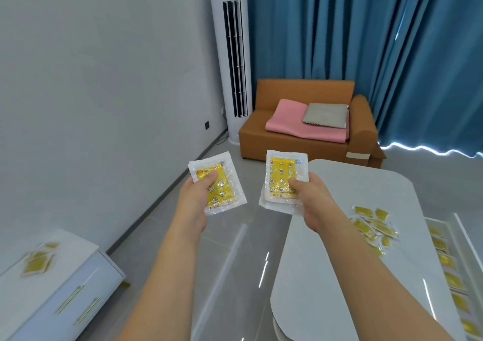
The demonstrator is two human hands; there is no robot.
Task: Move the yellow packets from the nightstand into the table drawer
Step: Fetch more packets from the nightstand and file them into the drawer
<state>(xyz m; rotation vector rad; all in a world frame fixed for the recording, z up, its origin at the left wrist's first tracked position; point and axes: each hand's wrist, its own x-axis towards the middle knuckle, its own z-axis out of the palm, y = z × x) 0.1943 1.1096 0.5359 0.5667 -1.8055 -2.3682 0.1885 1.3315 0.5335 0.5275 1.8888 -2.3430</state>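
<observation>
Left hand [194, 194] pinches a packet stack [218, 184]; right hand [311, 197] grips another stack [282, 181]. More packets [38, 258] lie on the nightstand [78, 249], near left.

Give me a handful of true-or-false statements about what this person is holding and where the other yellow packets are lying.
1. Each hand holds yellow packets. True: the left hand grips the left packets and the right hand grips the right packets.
2. The nightstand has no packets left on it. False: a few nightstand packets lie on its top.
3. A pile of packets lies on the white table. True.
4. The sofa is blue. False: it is orange-brown; the curtain behind it is blue.
5. A row of packets runs along the table's right side. True.
</observation>
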